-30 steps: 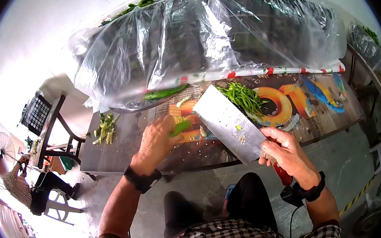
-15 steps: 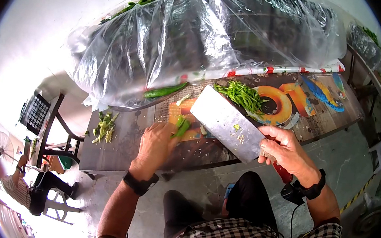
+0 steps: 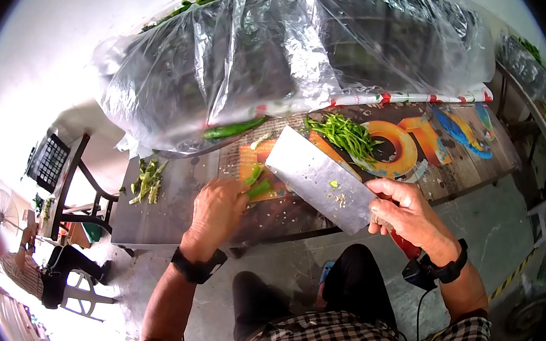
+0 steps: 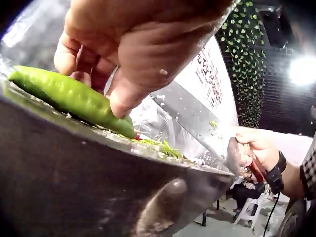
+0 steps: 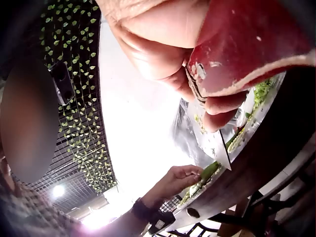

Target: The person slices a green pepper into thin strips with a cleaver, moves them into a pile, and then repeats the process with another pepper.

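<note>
Close by me, the left hand (image 3: 218,208) is pinching a green pepper piece (image 3: 260,189) between thumb and fingers, low over the worktop (image 3: 183,218), inward from its near edge. Another green piece (image 3: 254,173) is showing just beside it; whether they're touching I can't tell. The right hand (image 3: 412,213) is clasping a cleaver (image 3: 321,182) by its handle, the flat blade slanting across the near edge with seeds sticking to it.

I'd say the cutting is well under way: a heap of green strips (image 3: 342,136) is lying toward the far edge, and pale scraps (image 3: 148,181) are sitting by the left end. The held piece is looking uncut into strips, and a whole pepper (image 3: 233,129) is waiting along the far edge, against the plastic sheet (image 3: 183,76). That sheet is crowding the back, the blade is hiding some worktop, and loose seeds are littering the middle
</note>
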`<state>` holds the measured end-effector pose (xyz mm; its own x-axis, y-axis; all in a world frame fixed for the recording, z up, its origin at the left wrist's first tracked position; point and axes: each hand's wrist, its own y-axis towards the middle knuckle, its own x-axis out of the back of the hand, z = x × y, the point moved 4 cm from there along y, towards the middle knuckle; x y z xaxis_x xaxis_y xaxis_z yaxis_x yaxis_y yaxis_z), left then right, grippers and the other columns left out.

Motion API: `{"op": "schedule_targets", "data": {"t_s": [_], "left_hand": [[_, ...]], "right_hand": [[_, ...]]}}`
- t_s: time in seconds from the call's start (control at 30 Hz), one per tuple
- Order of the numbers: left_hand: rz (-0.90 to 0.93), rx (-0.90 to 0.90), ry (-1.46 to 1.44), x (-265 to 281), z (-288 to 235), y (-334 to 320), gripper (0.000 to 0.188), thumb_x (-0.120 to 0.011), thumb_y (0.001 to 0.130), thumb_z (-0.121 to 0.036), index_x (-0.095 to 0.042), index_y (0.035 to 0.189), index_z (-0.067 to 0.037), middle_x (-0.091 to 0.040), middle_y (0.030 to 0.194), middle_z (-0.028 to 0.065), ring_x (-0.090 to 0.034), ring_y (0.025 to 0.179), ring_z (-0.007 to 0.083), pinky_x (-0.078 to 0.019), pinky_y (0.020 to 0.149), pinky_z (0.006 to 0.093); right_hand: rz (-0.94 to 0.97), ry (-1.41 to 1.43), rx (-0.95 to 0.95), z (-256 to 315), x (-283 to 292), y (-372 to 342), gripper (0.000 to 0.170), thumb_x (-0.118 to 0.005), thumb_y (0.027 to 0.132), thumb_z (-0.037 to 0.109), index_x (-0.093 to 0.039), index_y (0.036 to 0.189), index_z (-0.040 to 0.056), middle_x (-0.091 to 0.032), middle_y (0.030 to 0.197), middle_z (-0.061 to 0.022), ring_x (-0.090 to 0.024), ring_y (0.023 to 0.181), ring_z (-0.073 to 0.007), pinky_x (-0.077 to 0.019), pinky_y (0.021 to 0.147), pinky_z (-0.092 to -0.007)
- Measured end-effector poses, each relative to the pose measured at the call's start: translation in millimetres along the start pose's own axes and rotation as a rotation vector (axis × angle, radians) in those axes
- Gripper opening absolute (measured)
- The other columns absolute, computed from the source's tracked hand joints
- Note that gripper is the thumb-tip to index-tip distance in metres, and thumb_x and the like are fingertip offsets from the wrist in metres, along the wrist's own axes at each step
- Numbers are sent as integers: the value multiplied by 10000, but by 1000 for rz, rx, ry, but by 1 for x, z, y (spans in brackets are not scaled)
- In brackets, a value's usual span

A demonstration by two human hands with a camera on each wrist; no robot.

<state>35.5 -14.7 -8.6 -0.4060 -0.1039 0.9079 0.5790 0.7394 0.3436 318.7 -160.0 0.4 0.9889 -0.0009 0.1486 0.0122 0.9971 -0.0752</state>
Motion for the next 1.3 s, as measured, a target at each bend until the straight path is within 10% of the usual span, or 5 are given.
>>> {"op": "schedule_targets", "data": {"t_s": [0.5,0.83,1.1,1.3], "left_hand": [[-67,40,-104,-11,10,12,214,-657,802,-68,-623,1013,-50,-682,969,165,-645,902,376,-510,803,441],[69,-267,-51,10,9,6,206,-601,803,-27,-677,991,-59,-686,1004,150,-630,986,355,-473,905,438],[26,-95,6,-10,10,2,287,-534,817,18,-586,1077,-92,-653,951,145,-584,952,371,-445,855,479],[-2,-171,-93,-5,7,1,260,-505,828,37,-564,1055,-75,-641,922,156,-588,919,386,-461,808,483]], "right_hand": [[3,-61,33,5,0,5,317,-533,955,110,-581,1228,-44,-638,855,-40,-623,673,-82,-481,576,-236],[-37,-250,70,17,-1,8,308,-546,940,85,-592,1227,-16,-650,851,-50,-627,668,-100,-511,613,-257],[18,-330,110,23,-11,16,282,-552,926,66,-609,1195,2,-658,780,-74,-638,656,-123,-513,610,-293],[-28,-568,331,41,-23,28,236,-549,905,77,-629,1115,3,-637,734,-195,-660,661,-307,-496,609,-393]]}}
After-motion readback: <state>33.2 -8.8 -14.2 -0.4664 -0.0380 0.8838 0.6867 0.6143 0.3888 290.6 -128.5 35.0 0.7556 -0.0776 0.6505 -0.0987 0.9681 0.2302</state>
